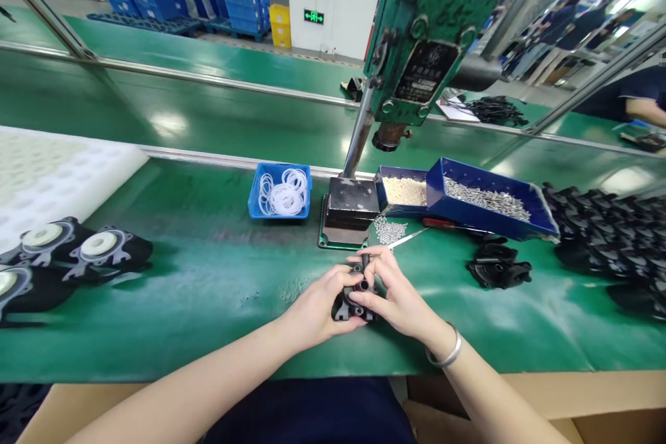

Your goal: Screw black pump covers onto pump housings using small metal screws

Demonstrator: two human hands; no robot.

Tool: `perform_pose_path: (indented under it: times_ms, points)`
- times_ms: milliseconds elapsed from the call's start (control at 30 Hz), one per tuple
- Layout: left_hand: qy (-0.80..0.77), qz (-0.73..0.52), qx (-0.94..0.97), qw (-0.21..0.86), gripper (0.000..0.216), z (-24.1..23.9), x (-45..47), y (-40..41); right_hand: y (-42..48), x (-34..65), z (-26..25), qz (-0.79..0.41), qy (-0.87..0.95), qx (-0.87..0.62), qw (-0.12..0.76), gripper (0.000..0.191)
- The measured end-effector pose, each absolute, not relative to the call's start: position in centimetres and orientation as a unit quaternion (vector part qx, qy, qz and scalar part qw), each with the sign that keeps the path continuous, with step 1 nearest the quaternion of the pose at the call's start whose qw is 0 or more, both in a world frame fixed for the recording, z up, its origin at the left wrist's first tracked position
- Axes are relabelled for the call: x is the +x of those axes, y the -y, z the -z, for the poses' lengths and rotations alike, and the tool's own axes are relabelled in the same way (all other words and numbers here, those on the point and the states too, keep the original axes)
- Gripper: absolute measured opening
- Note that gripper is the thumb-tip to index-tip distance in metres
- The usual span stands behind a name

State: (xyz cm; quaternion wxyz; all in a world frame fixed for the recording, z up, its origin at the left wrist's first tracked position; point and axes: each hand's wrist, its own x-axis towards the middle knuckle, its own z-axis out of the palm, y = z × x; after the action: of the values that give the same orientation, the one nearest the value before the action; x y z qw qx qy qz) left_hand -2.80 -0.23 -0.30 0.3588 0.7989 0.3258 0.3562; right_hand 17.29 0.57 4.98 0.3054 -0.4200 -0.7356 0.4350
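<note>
Your left hand (318, 305) and right hand (396, 291) meet just in front of you on the green tabletop (208, 291), fingers (364, 297) clamped from both sides on one black housing (356, 298) — it sits between your palms, neither hand nearer. Its stub points away from you, toward the press base (349, 211) and the loose steel balls (389, 230) just beyond — bins farther back.

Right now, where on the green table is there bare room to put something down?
Bare: between the finished parts and the left hand, before the ring bin. Crowded: around the press, trays and black pile.
</note>
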Motion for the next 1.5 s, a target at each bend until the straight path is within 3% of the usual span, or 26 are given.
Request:
perform_pose_path:
  times_ms: [233, 300, 367, 433, 500, 533, 667, 800, 1033, 1367, 1500]
  points:
    - [-0.341, -0.339, 0.806, 0.345, 0.069, 0.2, -3.0, 0.5, -1.6, 18.5, -5.6, -0.483, 0.741, -0.362, 0.294, 0.028]
    - [-0.347, -0.331, 0.808, 0.342, 0.069, 0.0, -3.2, 0.5, -2.7, 20.1, -6.8, -0.478, 0.726, -0.367, 0.332, 0.025]
    - [-0.343, -0.331, 0.812, 0.337, 0.069, -0.3, -3.3, 0.5, -4.4, 22.7, -8.5, -0.365, 0.707, -0.436, 0.419, 0.022]
    - [-0.334, -0.334, 0.818, 0.33, 0.067, -0.5, -3.4, 0.4, -6.8, 26.1, -10.6, -0.171, 0.684, -0.534, 0.467, 0.022]
    - [-0.328, -0.337, 0.822, 0.322, 0.067, -0.5, -3.5, 0.3, -9.9, 29.7, -12.5, -0.035, 0.658, -0.629, 0.412, 0.025]
    - [-0.328, -0.338, 0.823, 0.318, 0.066, -0.4, -3.4, 0.2, -11.5, 31.4, -13.2, -0.025, 0.65, -0.675, 0.349, 0.027]
    - [-0.331, -0.342, 0.822, 0.312, 0.065, 0.2, -3.4, -0.1, -16.9, 35.3, -13.7, -0.112, 0.662, -0.707, 0.221, 0.026]
    - [-0.328, -0.339, 0.824, 0.313, 0.066, 0.7, -3.5, -0.1, -18.9, 35.1, -12.1, -0.163, 0.679, -0.69, 0.188, 0.025]
    - [-0.312, -0.352, 0.822, 0.32, 0.07, 1.2, -3.5, -0.3, -18.6, 35.1, -11.2, -0.191, 0.648, -0.695, 0.247, 0.024]
    - [-0.306, -0.361, 0.818, 0.326, 0.068, 0.9, -3.4, -0.4, -16.7, 33.6, -13.7, -0.281, 0.585, -0.642, 0.408, 0.048]
    - [-0.296, -0.37, 0.814, 0.335, 0.07, 0.7, -3.1, -0.3, -12.2, 29.4, -15.5, -0.332, 0.623, -0.583, 0.404, 0.038]
